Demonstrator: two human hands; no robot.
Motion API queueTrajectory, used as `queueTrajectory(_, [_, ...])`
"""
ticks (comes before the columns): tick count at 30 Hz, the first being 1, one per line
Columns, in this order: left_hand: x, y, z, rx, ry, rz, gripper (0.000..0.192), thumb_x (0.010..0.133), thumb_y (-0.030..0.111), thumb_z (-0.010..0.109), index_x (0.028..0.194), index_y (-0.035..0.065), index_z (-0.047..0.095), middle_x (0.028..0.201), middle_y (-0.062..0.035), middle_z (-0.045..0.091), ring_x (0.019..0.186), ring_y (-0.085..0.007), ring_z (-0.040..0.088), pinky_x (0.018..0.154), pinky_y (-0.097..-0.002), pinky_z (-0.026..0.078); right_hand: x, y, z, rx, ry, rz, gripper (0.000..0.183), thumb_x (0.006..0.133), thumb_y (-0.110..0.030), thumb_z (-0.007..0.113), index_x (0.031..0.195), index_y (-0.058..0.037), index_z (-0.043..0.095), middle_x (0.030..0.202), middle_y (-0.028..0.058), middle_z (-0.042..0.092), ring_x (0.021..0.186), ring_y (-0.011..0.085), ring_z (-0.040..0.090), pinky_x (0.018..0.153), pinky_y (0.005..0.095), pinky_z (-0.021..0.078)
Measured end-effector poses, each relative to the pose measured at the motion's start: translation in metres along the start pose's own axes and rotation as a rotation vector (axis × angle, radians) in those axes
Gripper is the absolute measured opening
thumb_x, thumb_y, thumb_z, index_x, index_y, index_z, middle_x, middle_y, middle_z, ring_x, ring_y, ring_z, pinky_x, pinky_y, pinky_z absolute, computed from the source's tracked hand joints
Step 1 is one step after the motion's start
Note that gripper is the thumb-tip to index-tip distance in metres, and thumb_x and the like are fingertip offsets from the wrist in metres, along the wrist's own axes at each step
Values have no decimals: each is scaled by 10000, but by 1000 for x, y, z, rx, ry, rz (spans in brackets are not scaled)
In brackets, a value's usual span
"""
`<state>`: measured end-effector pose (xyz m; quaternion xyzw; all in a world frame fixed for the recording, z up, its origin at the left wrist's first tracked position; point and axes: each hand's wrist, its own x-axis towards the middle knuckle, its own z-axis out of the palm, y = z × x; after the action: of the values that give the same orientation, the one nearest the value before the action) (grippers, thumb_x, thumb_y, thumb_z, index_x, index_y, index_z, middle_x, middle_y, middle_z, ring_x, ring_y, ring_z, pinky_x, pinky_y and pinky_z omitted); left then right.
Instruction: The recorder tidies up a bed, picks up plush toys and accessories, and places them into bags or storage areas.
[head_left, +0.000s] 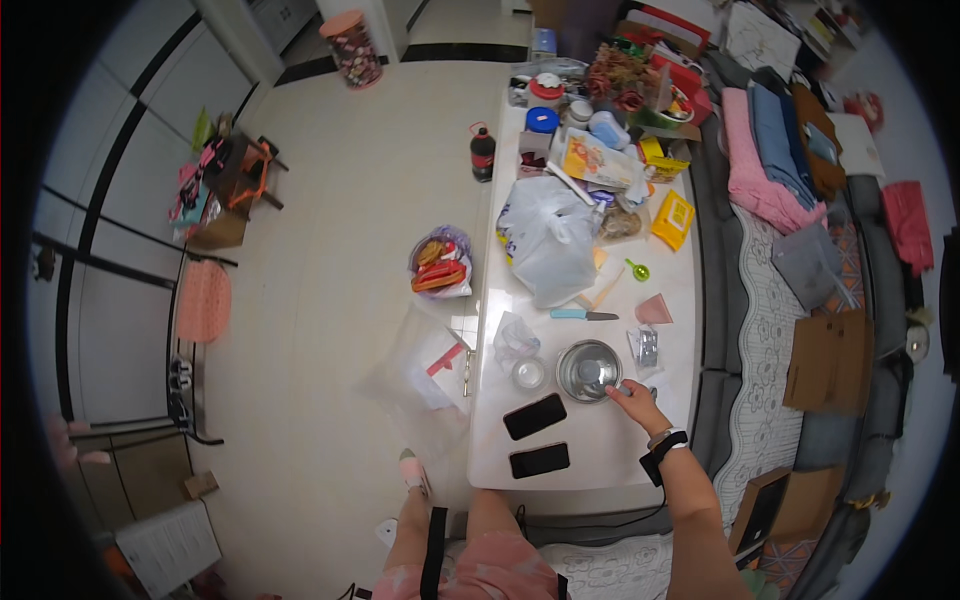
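My right hand (639, 405) grips the handle of a small stainless-steel pan (571, 373) near the front of the white table (600, 457). The pan stands upright; a paler round patch shows in its bottom. Left of it are a clear round container (529, 373) and a crumpled clear plastic bag (516, 336). Two black smartphones (535, 417) lie in front of the pan. A small clear packet (645, 349) is to its right. At the far left edge a blurred hand (75, 444), seemingly my left, is cut off by the rim, away from the table.
Beyond the pan lie a blue-handled knife (583, 315), a pink cup (653, 309) and a green scoop (638, 270). A full white plastic bag (551, 240) and clutter stand behind. A grey sofa (724, 315) runs along the right; a lined bin (441, 261) stands left of the table.
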<state>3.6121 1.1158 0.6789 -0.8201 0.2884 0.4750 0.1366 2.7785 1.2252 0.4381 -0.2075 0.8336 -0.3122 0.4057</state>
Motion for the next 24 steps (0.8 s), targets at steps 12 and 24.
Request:
queueTrajectory(12, [41,-114,27,-209,7,-104,383,886,338,468,970,-25,552,755,-152,626,665,-246,624,582,-334,505,26,-66,-11,-407,-238,-159,475,696,-437,708,649,17,574,555,76,512,522,167,475,505,309,397])
queueTrajectory(24, [23,-155,63,-315,-16,-98,418,884,370,463,990,-26,547,775,-153,641,654,-238,645,557,-295,506,31,-70,0,-627,-176,-170,694,639,-605,649,811,67,635,699,203,626,675,312,617,640,356,479])
